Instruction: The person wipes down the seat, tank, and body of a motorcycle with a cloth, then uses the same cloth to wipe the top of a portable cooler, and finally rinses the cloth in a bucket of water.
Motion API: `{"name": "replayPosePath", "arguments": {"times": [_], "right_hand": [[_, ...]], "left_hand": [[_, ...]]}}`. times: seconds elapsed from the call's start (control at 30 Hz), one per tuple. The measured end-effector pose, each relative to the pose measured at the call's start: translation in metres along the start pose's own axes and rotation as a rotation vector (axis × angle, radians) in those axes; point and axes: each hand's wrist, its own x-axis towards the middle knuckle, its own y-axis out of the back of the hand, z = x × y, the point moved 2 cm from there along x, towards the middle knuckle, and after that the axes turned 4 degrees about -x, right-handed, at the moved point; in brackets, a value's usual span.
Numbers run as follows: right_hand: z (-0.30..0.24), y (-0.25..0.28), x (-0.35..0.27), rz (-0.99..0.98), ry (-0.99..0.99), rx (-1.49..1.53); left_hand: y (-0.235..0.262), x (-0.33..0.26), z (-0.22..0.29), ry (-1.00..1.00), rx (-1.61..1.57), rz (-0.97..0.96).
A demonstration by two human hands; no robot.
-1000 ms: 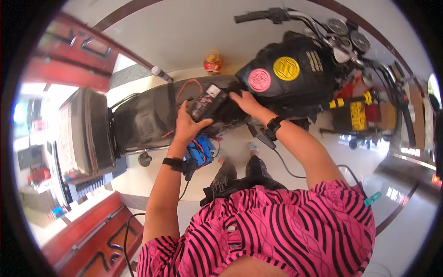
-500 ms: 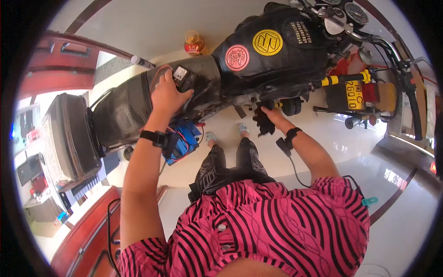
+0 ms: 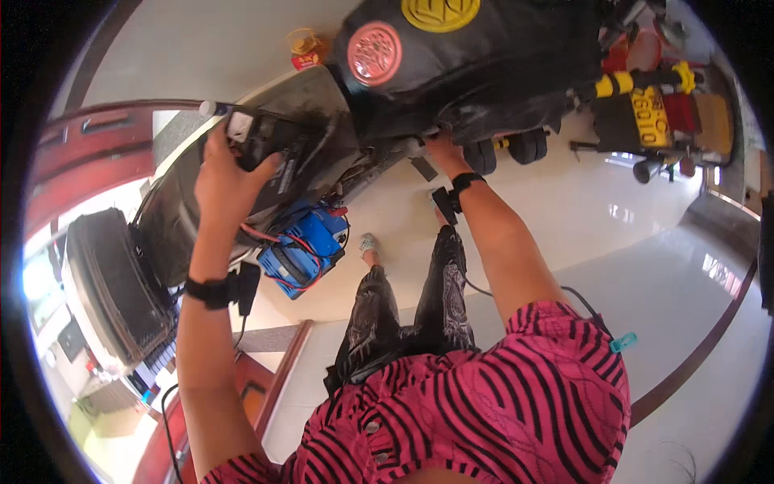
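A motorcycle with a black tank cover [image 3: 476, 77] stretches across the upper part of the view. My left hand [image 3: 226, 181] is at its seat area, with thumb and fingers spread around a black box-shaped thing [image 3: 262, 145] that has a white label on top. What exactly this box is, I cannot make out. My right hand [image 3: 443, 153] reaches in under the edge of the tank cover, its fingers curled and partly hidden. The black cloth it held shortly before does not show now. Below the seat, a blue device [image 3: 298, 254] with red and black cables sits near my left forearm.
The seat's rear ends in a dark top box [image 3: 113, 282] at the left. A plastic bottle [image 3: 306, 50] with a red label stands behind the motorcycle. At the right are a yellow-and-black bar [image 3: 637, 81] and a yellow licence plate [image 3: 651, 117]. Pale tiles cover the floor.
The view has shifted closer to the motorcycle. My left hand and the black box have moved left and nearer to me. My right hand has moved up under the tank cover; the black cloth is out of sight.
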Motion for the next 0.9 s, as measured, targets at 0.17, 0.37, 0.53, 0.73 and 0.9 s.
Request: {"name": "replayPosePath", "arguments": {"times": [0.17, 0.37, 0.53, 0.73, 0.9], "right_hand": [[0.013, -0.022, -0.005, 0.014, -0.119, -0.509], [0.037, -0.026, -0.019, 0.430, 0.364, -0.614], [0.056, -0.043, -0.063, -0.081, 0.498, -0.567], [0.041, 0.003, -0.085, 0.132, 0.238, -0.105], [0.052, 0.052, 0.005, 0.407, 0.128, -0.087]], "left_hand": [[-0.004, 0.001, 0.025, -0.122, -0.009, 0.003], [-0.003, 0.005, 0.015, -0.138, -0.121, -0.004], [-0.004, 0.006, 0.006, -0.152, -0.098, -0.020], [0.004, 0.003, 0.008, -0.126, -0.034, -0.017], [0.003, 0.002, 0.029, -0.145, -0.112, -0.037]]}}
